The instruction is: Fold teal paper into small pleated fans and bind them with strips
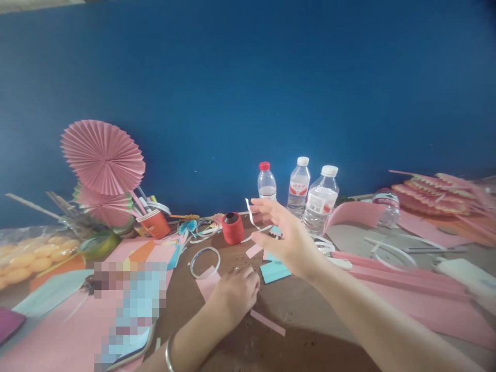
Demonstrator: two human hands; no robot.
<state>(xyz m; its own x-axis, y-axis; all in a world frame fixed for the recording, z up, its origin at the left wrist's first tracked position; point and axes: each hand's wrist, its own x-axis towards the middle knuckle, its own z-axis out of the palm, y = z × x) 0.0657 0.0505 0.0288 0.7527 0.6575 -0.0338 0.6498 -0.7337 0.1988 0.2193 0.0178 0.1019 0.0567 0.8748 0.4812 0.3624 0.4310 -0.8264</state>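
My left hand (237,292), with a silver bangle at the wrist, rests low over the brown table (232,343), its fingers curled in; what they hold, if anything, is hidden. My right hand (284,235) is raised to the right of it, thumb and fingers apart. A thin white strip (251,214) hangs at its fingertips; whether it sticks to them is unclear. Just left of the right hand stands a red round object (233,228) with a dark top. Below the right hand lies a blue paper piece (275,272), and a pink strip (268,323) lies nearer.
Three bottles, one red-capped (267,183), stand behind my right hand. A white tape ring (205,262) lies left. Farther left are an orange cup (154,223) with pens and a pink paper fan (104,157). Pink paper (422,294) covers the right side.
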